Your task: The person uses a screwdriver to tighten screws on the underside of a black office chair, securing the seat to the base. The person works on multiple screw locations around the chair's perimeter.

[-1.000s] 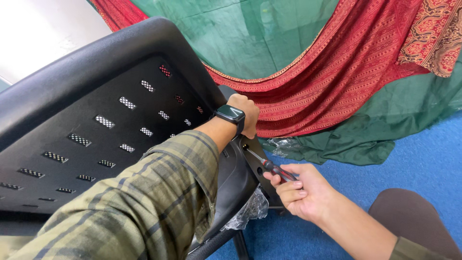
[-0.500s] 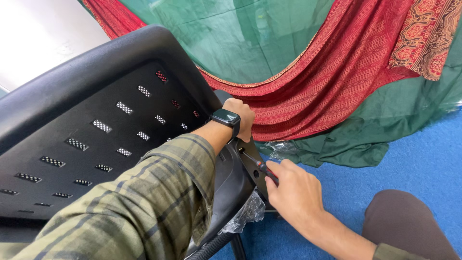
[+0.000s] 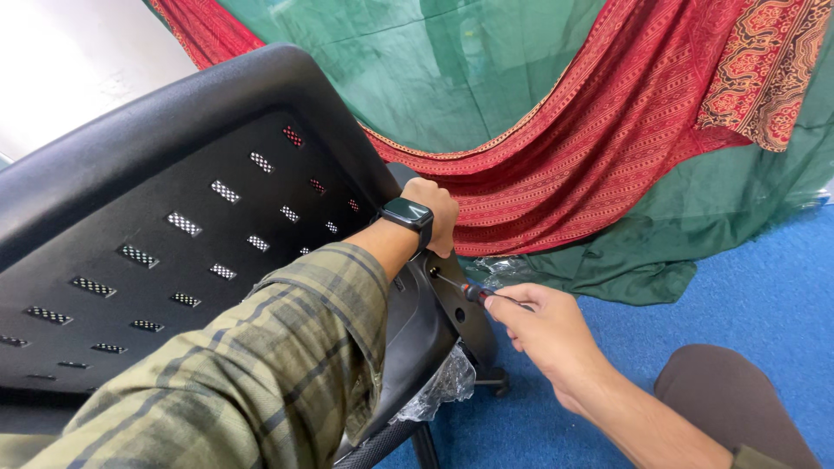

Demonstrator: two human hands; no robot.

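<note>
A screw was being driven into the chair [image 3: 200, 217] back's edge. The chair was steadied by the left hand [image 3: 432, 211], closed over its rim. A screwdriver [image 3: 473, 293] was pinched in the right hand [image 3: 547, 334], tip at the bracket; steady turning seemed called for.

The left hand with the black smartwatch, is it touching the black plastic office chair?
Touching. The head view shows the left hand gripping the edge of the black plastic office chair, fingers curled over it with no gap.
</note>
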